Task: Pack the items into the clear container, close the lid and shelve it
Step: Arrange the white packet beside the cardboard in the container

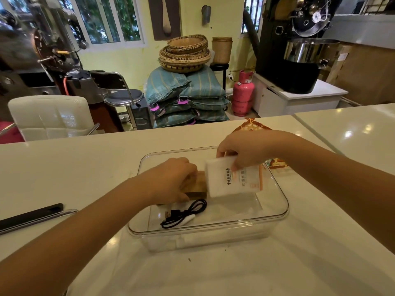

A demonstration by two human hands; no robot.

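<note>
A clear rectangular container (284, 210) stands open on the white counter in front of me. Inside it, my left hand (173, 178) grips a brown wooden block (197, 185) at the left side. My right hand (245, 150) holds a white tissue pack (230, 180) with orange print, tilted over the container's middle. A coiled black USB cable (183, 212) with a white tip lies on the container's floor near the front. The lid (32, 218), clear with a black edge, lies on the counter at the far left.
An orange patterned item (252, 124) lies on the counter behind my right arm. Beyond the counter's far edge are a white chair (49, 116), stacked sacks with woven baskets (186, 54), a pink gas cylinder (242, 92) and a black roasting machine (299, 50).
</note>
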